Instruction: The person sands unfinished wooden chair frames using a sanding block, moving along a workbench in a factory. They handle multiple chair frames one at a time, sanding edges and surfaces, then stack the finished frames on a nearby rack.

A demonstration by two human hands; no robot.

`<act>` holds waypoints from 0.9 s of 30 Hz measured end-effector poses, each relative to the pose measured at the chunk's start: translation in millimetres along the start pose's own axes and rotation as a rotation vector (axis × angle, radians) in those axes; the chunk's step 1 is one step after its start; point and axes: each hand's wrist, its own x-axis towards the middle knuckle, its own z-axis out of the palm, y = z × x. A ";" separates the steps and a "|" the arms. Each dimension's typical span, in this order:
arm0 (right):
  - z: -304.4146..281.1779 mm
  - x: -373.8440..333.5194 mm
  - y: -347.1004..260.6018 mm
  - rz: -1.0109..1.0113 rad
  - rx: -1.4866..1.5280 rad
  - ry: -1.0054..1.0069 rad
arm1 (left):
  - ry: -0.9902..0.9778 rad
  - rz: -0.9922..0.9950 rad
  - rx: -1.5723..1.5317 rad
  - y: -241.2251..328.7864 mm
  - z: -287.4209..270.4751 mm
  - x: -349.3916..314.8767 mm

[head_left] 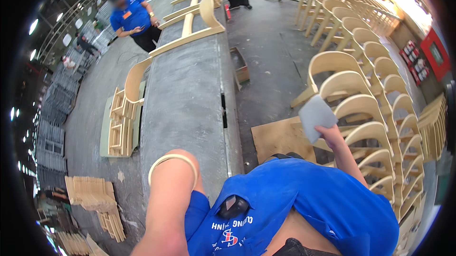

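On my right side, my right hand (330,133) is closed on the lower edge of a flat, grey, squarish sanding pad (317,117). The pad is held up in front of a row of pale wooden chair frames (342,80). My left arm is bent, its elbow over the near end of a long grey worktable (183,94), and the forearm runs back out at the lower edge. The left hand is outside the picture. A cream-coloured ring (153,169) hangs around that arm near the elbow.
Chair frames (202,30) stand along the far table. A curved wooden backrest (135,78) leans at its left edge. Stacked wooden parts (90,192) lie on the left floor, cardboard (273,137) on the right. A person in blue (133,18) stands beyond the table.
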 end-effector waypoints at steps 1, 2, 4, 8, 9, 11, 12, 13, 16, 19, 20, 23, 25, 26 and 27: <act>1.8 11.0 -2.1 0.049 -0.019 0.063 | 0.040 0.058 0.106 -13.0 -16.8 -9.2; 0.3 21.1 -3.8 0.060 0.008 0.075 | 0.079 0.120 0.209 -24.6 -31.5 -18.2; -7.4 45.1 -4.8 0.095 0.017 0.123 | 0.167 -0.022 0.168 -45.9 -59.6 -37.6; -28.5 118.5 -11.2 0.132 -0.007 0.194 | 0.287 -0.145 0.293 -97.1 -111.6 -110.5; -35.7 137.7 -16.4 0.123 0.024 0.203 | 0.355 -0.110 0.407 -113.0 -123.8 -134.1; -41.1 185.8 -28.0 0.092 0.030 0.232 | 0.217 -0.319 0.577 -144.7 -155.0 -174.0; -40.7 210.8 -36.5 0.083 0.042 0.249 | 0.113 -0.471 0.666 -164.8 -174.1 -195.5; -38.1 235.9 -45.1 0.076 0.075 0.257 | 0.003 -0.601 0.766 -184.4 -193.0 -219.3; -23.3 299.5 -66.4 0.025 0.052 0.176 | 0.097 -1.254 0.890 -220.8 -241.2 -300.3; -2.8 355.9 -93.6 0.060 0.052 0.109 | 0.207 -1.661 0.975 -238.6 -283.0 -380.9; 4.1 372.0 -102.4 0.056 0.047 0.080 | 0.217 -1.731 0.981 -240.2 -295.8 -403.4; 22.6 420.6 -123.7 0.107 0.053 0.052 | 0.250 -1.903 0.993 -248.3 -329.4 -465.5; 32.8 455.2 -135.5 0.111 0.069 0.023 | 0.250 -1.982 1.015 -261.9 -350.9 -501.5; 38.7 472.8 -139.3 0.091 0.078 -0.006 | 0.235 -1.975 1.000 -273.1 -362.5 -519.6; 45.1 489.5 -141.9 0.085 0.095 -0.011 | 0.218 -1.976 0.991 -286.3 -374.0 -537.1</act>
